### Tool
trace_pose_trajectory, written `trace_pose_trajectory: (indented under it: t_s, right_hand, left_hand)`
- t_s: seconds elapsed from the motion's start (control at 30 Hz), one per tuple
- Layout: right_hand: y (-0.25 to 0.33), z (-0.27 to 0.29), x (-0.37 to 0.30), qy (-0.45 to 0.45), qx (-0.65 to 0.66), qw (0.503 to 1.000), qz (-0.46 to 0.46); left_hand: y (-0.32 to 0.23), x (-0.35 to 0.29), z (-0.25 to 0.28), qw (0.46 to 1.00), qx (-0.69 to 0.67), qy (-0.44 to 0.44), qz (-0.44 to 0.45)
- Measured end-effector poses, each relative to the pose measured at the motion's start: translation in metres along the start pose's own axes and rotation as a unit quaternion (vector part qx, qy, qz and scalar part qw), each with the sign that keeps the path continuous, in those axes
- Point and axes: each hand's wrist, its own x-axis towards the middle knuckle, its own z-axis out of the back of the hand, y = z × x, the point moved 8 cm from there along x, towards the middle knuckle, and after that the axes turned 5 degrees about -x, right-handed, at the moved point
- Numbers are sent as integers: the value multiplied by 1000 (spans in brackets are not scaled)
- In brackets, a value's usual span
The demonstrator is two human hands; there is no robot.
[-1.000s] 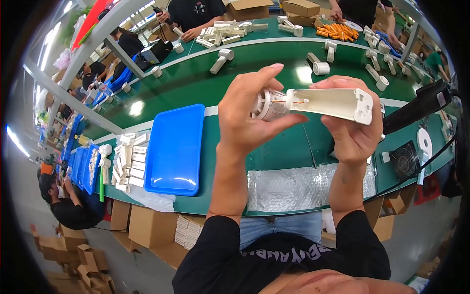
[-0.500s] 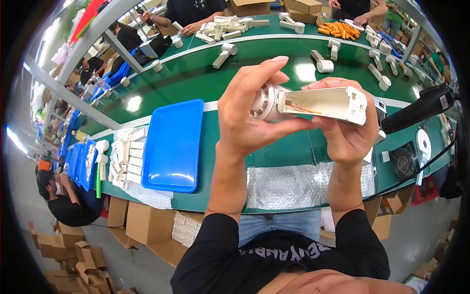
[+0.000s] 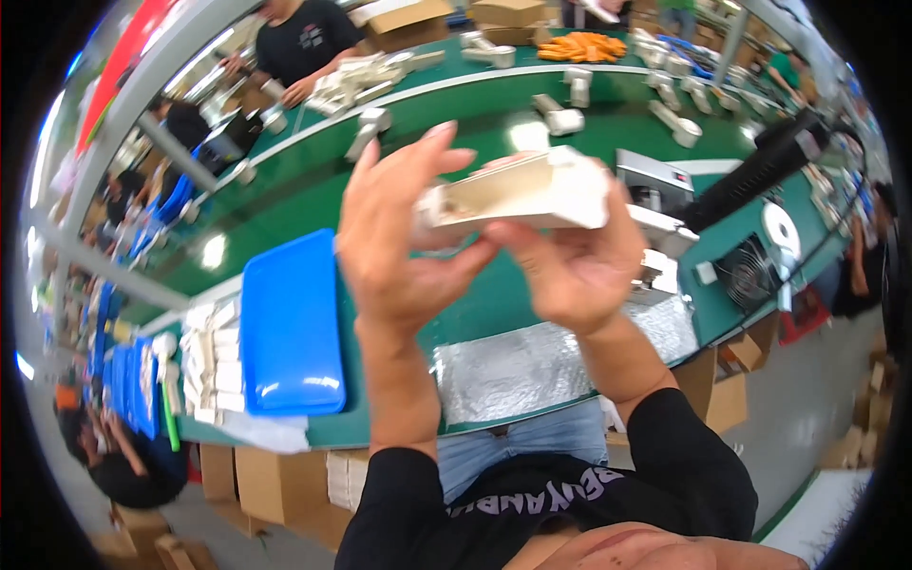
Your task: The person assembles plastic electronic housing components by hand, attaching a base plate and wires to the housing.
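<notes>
Above the table I hold a white plastic housing (image 3: 508, 197) between both hands, its hollow, open-sided handle facing up. My left hand (image 3: 385, 242) is curled round its round head end, thumb on the near side, so most of that end is hidden. Round the squared far end of the handle, my right hand (image 3: 594, 271) is closed, with its thumb along the near edge. Inside the hollow, a small reddish-brown bit shows near the head end, blurred. Under my forearms a silvery padded sheet (image 3: 513, 375) lies on the green table (image 3: 399, 418).
Left of me are a blue tray (image 3: 293, 328) and a stack of white handle pieces (image 3: 211, 361). To the right stand a silver machine (image 3: 655, 180), a black lamp-like arm (image 3: 755, 176), a black fan (image 3: 744, 271) and a white roll (image 3: 781, 228). Similar housings (image 3: 559, 117) sit on the belt.
The view has turned and shifted, and the surroundings blur a little. Both hands still grip the housing, which is tilted a bit differently, its far end raised; the silver machine is now more exposed.
</notes>
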Motion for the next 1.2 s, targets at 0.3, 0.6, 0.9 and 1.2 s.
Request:
trace_pose_trajectory:
  t_s: [0.3,0.6,0.9,1.2]
  right_hand:
    - [16,-7,7,63,-76,991,93]
    - [27,1,9,35,-98,991,81]
    - [24,-6,9,102,-73,992,5]
    - [-7,28,-88,170,-24,973,-154]
  left_hand:
    - [6,-8,-6,997,-38,-60,-3]
    - [10,-22,-17,996,-76,-54,9]
    - [12,-67,-8,965,-202,-115,118]
    - [-32,-171,-41,923,-245,43,292]
